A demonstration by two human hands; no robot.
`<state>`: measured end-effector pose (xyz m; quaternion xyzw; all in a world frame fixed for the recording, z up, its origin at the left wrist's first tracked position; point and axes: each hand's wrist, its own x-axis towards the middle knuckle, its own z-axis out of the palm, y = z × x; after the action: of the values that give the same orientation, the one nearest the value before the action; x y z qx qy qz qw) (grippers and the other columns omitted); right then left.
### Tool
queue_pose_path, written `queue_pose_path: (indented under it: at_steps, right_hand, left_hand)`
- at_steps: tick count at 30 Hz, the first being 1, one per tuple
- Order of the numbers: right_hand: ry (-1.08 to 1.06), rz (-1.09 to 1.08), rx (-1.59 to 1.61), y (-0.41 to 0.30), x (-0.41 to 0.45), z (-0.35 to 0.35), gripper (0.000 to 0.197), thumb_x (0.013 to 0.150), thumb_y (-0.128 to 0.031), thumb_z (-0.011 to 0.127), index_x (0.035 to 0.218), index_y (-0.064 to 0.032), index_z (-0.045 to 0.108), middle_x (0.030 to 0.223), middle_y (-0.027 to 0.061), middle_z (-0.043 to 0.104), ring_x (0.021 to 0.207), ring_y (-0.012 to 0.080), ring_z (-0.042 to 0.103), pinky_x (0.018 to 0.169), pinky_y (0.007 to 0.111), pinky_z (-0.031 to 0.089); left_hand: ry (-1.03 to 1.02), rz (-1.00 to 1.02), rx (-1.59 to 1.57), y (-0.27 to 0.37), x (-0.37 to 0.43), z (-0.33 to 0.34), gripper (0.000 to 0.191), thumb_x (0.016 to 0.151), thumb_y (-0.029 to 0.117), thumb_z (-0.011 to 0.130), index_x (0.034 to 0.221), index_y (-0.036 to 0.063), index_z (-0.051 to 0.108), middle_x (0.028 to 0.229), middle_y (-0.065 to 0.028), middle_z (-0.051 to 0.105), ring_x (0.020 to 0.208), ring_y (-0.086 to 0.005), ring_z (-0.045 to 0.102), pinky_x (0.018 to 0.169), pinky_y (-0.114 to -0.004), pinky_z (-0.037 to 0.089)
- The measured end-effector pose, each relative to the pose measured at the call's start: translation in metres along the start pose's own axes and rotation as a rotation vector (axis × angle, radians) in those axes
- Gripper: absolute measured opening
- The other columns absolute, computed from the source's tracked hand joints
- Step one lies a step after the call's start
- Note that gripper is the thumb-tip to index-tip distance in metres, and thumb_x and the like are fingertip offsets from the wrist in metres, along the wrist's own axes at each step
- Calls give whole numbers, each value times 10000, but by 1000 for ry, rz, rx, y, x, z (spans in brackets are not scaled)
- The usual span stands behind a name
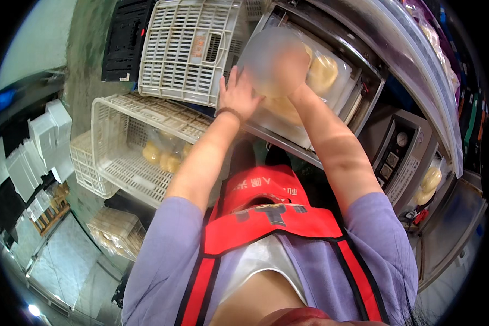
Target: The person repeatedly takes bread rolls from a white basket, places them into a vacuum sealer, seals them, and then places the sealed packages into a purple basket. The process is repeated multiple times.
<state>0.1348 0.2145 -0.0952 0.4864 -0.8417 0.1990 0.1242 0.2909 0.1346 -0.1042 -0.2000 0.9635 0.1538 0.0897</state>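
Observation:
In front of me is the open chamber of a vacuum packing machine (368, 110), with clear plastic bags of pale yellow, rounded food pieces (323, 75) on its white plate (277, 129). My right hand (295, 67) reaches over these bags; a blurred patch covers much of it, so its grip is hidden. At the chamber's left side is my left hand (238, 95), fingers spread, its thumb close to a bag. Whether it touches the plastic cannot be made out. Above the chamber, the machine's clear curved lid (407, 69) is raised.
Left of the machine stand a white slatted plastic crate (179, 53) and another crate (118, 159) holding bagged yellow pieces (167, 159). A black crate (124, 45) is farther left. The control panel (395, 155) has a gauge. Another filled bag (428, 185) lies right of it.

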Motion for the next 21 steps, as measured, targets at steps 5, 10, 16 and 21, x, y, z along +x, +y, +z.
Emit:
queue_pose_path:
  at_steps: [5,10,16,21]
  right_hand:
    - [34,-48,-99,0,-5,14,319,736,-242,640,1001,-67,607,930,102,606,855,255,583,725,369,478]
    - [51,144,123,9,-12,25,337,777,-252,622,1057,-66,603,1037,98,613,959,259,580,824,373,466]
    - [462,-87,262,-1,-15,-222,179,790,-60,579,957,-8,617,942,139,612,939,262,587,848,358,464]
    - [503,145,-172,86,-37,-397,393,992,-296,396,1159,14,572,1111,172,596,1040,233,575,936,361,435]
  left_hand:
    - [5,-13,19,-6,-6,9,743,830,502,538,1416,106,308,1492,-27,248,1393,-271,146,1086,-570,112]
    - [28,-2,39,-4,-16,21,719,835,521,523,1396,105,352,1490,-33,257,1390,-271,151,1079,-568,126]
    - [206,-38,55,-35,-40,-16,665,833,452,563,1347,61,406,1462,-106,301,1357,-299,249,1064,-538,210]
    - [534,-3,-360,-92,4,-108,516,928,324,503,1303,-23,433,1349,-226,423,1255,-332,407,1050,-384,311]
